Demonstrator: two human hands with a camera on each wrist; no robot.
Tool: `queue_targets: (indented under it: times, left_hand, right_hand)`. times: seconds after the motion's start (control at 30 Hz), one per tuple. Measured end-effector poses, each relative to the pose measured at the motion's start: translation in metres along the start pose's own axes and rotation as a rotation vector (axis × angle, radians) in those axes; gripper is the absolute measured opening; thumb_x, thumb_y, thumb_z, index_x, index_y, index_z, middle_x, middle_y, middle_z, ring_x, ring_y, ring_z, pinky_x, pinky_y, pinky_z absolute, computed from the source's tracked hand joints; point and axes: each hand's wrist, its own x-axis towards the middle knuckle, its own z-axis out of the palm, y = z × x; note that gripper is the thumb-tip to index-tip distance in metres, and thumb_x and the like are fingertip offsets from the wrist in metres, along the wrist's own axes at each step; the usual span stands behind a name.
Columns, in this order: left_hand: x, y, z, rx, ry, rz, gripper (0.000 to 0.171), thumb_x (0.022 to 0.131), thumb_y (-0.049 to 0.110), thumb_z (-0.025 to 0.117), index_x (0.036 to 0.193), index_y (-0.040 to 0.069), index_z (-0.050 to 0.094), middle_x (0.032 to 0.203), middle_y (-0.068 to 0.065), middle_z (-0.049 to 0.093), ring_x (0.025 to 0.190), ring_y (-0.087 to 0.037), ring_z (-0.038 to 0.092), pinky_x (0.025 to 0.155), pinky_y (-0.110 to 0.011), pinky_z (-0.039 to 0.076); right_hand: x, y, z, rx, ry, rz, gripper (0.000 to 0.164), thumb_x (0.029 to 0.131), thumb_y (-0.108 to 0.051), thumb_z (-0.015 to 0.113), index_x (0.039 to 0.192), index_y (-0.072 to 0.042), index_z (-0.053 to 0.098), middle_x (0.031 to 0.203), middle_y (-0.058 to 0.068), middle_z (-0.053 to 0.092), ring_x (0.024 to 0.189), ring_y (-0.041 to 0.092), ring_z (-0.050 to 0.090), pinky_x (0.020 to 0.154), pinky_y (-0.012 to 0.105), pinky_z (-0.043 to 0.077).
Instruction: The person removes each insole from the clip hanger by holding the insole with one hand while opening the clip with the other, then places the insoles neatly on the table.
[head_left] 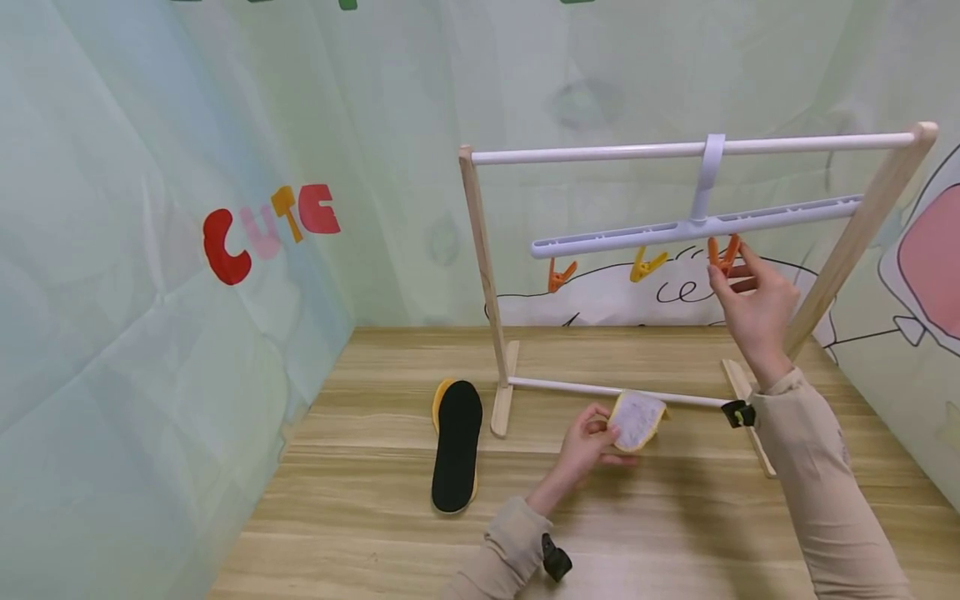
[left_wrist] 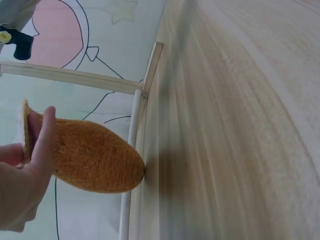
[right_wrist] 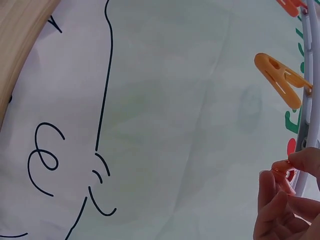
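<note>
My left hand (head_left: 583, 446) grips an insole (head_left: 635, 421), thumb on its whitish face. In the left wrist view the fuzzy orange-brown side of the insole (left_wrist: 100, 157) shows, its rounded end hanging low near the rack's bottom rod. Up at the lilac hanger bar (head_left: 622, 239), my right hand (head_left: 761, 312) pinches an orange clip (head_left: 724, 254) between thumb and fingers. The right wrist view shows that clip (right_wrist: 284, 176) close beside the bar, partly hidden by the fingers. A yellow clip (head_left: 647, 264) and another orange clip (head_left: 559, 275) hang farther left along the bar.
A wooden rack with a white top rod (head_left: 592, 153) carries the hanger by its hook (head_left: 708, 171). Its feet and bottom rod (head_left: 555, 385) stand on the wooden table (head_left: 352, 508). Left of the rack lies a black insole (head_left: 457, 446) over a yellow-edged one. Printed cloth walls surround the table.
</note>
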Motion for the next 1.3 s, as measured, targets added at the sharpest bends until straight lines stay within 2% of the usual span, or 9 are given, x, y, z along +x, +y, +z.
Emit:
queue_targets:
  times: [0.37, 0.67, 0.9, 1.13, 1.3]
  left_hand:
    - [-0.004, 0.007, 0.000, -0.022, 0.083, 0.035, 0.022, 0.083, -0.012, 0.047, 0.102, -0.015, 0.036, 0.080, -0.005, 0.050, 0.066, -0.014, 0.060, 0.071, -0.058, 0.047]
    - [-0.008, 0.015, -0.004, -0.035, 0.129, 0.072, 0.022, 0.084, -0.012, 0.046, 0.102, -0.015, 0.036, 0.081, -0.006, 0.052, 0.069, -0.013, 0.060, 0.066, -0.047, 0.053]
    - [-0.010, 0.022, -0.011, -0.052, 0.139, 0.075, 0.023, 0.084, -0.011, 0.047, 0.103, -0.015, 0.035, 0.081, -0.006, 0.052, 0.068, -0.014, 0.061, 0.068, -0.048, 0.053]
    - [-0.015, 0.031, -0.021, -0.052, 0.170, 0.076, 0.025, 0.084, -0.010, 0.048, 0.105, -0.014, 0.036, 0.081, -0.005, 0.051, 0.069, -0.014, 0.062, 0.067, -0.043, 0.054]
    - [-0.020, 0.038, -0.030, -0.041, 0.192, 0.087, 0.026, 0.084, -0.009, 0.049, 0.106, -0.014, 0.035, 0.082, -0.004, 0.050, 0.073, -0.014, 0.062, 0.067, -0.041, 0.054]
  right_hand:
    - [-0.003, 0.005, -0.003, 0.003, -0.006, 0.009, 0.043, 0.080, -0.014, 0.063, 0.121, -0.006, 0.055, 0.092, 0.025, 0.066, 0.054, -0.025, 0.036, 0.053, -0.003, 0.030]
    - [-0.008, 0.010, -0.006, -0.033, -0.028, 0.017, 0.040, 0.082, -0.016, 0.061, 0.120, -0.004, 0.056, 0.093, 0.023, 0.066, 0.058, -0.023, 0.036, 0.052, -0.001, 0.029]
    - [-0.012, 0.012, -0.007, 0.003, -0.005, -0.007, 0.034, 0.081, -0.012, 0.061, 0.113, -0.001, 0.060, 0.093, 0.023, 0.066, 0.062, -0.022, 0.040, 0.056, -0.001, 0.031]
    - [-0.016, 0.011, -0.010, -0.010, -0.010, 0.031, 0.033, 0.082, -0.015, 0.061, 0.113, -0.005, 0.061, 0.092, 0.023, 0.066, 0.063, -0.024, 0.039, 0.057, -0.001, 0.032]
    - [-0.020, 0.015, -0.011, -0.008, -0.018, 0.047, 0.033, 0.081, -0.014, 0.061, 0.112, -0.003, 0.061, 0.090, 0.024, 0.066, 0.063, -0.021, 0.040, 0.056, -0.002, 0.032]
